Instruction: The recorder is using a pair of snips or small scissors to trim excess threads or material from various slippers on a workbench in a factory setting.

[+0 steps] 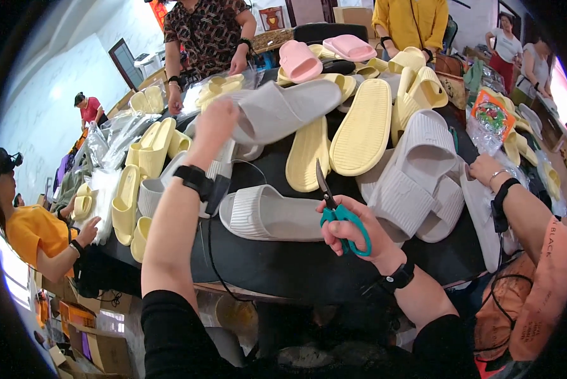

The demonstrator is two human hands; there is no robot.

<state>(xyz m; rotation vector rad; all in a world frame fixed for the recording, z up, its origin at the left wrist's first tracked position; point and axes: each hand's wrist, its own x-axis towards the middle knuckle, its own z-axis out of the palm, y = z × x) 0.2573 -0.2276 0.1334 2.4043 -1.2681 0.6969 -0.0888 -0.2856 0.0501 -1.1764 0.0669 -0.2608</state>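
Note:
My left hand (216,123) is closed on the near end of a grey slipper (305,106), which it lifts over the pile. In my right hand (383,245) is a pair of scissors with teal handles (350,222). Their dark blades point away from me and look nearly together. Between my hands a single grey slide slipper (283,218) lies on the black tabletop, its ribbed strap to the left. Two yellow slippers lie sole up just beyond the scissors, one of them a yellow sole (361,126). Several grey slippers (413,180) overlap to the right.
Pink slippers (299,61) top the heap at the back. Yellow slippers (151,148) and clear plastic bags (116,136) cover the left side. A co-worker's hand (489,170) rests by a slipper at the right. Other people stand around the black table (252,268); cardboard boxes (103,350) sit below left.

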